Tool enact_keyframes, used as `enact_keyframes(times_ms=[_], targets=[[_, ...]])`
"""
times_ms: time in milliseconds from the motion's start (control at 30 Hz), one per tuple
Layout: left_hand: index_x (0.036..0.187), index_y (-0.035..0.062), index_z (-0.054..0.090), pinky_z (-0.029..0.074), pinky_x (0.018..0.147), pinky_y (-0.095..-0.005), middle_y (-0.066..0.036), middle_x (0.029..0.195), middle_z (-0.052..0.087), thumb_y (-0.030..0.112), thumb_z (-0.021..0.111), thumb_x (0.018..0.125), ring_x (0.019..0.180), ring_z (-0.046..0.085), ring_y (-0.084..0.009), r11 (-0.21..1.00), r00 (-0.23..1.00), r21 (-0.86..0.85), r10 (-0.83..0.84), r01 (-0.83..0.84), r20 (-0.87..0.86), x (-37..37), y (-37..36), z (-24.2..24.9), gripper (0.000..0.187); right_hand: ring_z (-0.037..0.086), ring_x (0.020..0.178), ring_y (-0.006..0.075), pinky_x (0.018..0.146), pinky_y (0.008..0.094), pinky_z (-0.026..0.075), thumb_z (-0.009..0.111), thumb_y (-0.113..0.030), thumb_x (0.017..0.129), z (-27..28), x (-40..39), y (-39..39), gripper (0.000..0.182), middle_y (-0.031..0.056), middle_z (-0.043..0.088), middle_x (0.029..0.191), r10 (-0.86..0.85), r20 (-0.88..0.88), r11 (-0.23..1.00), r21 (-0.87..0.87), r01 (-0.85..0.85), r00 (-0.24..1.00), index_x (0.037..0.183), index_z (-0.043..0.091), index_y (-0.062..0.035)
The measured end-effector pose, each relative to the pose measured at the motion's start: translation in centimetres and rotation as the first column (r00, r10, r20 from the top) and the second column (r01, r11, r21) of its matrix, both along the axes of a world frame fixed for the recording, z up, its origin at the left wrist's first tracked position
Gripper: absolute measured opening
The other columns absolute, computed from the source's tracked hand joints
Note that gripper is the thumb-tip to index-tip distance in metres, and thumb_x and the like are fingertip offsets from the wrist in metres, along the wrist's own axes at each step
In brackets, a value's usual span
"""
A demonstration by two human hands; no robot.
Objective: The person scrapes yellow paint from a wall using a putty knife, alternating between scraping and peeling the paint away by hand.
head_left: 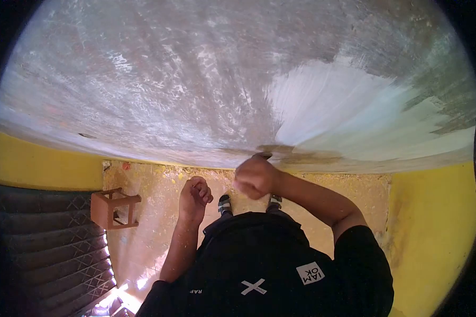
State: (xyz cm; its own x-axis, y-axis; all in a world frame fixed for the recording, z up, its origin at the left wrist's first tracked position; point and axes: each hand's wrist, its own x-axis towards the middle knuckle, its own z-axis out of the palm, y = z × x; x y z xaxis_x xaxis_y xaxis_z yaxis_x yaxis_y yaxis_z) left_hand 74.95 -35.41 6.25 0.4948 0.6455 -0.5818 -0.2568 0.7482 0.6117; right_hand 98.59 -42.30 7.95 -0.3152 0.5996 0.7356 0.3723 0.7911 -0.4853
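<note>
My right hand (256, 177) is closed, held up close to the grey wall. A small dark edge of a tool (263, 155) shows just beyond its knuckles, at the wall's surface; most of it is hidden by the fist, so its kind cannot be told. My left hand (195, 196) is raised to the left of it, apart from the wall, with its fingers curled in and no object showing in them. The grey wall (158, 90) fills the upper view, streaked with whitish marks. On its right side lies a broad pale, smooth patch (333, 100).
A brown stool (113, 208) stands at the left, beside a dark slatted shutter (53, 238) with bright light at its edge. A yellow wall (433, 232) rises on the right. The tan floor (158, 211) is speckled with yellow bits around my feet (225, 204).
</note>
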Motion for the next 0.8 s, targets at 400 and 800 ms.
enact_keyframes(times_ms=[400, 800], targets=[[0.086, 0.0106, 0.060, 0.018, 0.045, -0.0297, 0.006, 0.057, 0.022, 0.025, 0.047, 0.100, 0.046, 0.018, -0.0093, 0.999, 0.998, 0.036, -0.017, 0.015, 0.053, -1.1, 0.0, 0.1, 0.024, 0.059, 0.058, 0.0259, 0.051, 0.0410, 0.045, 0.067, -0.028, 0.092, 5.7, -3.7, -3.4, 0.031, 0.0050, 0.056, 0.064, 0.284, 0.184, 0.958, -0.087, -0.273, 0.941, 0.068, 0.055, -0.0129], [0.085, 0.0102, 0.057, 0.018, 0.044, -0.0292, 0.006, 0.057, 0.022, 0.025, 0.045, 0.101, 0.046, 0.018, -0.0085, 0.999, 0.999, 0.046, -0.006, 0.005, 0.036, -1.2, -0.2, 0.0, 0.025, 0.050, 0.053, 0.0164, 0.046, 0.0347, 0.037, 0.071, -0.019, 0.086, 4.6, -2.9, -2.5, 0.022, -0.0002, 0.047, 0.063, 0.205, 0.063, 0.959, 0.188, -0.213, 0.977, 0.070, 0.057, -0.0149]])
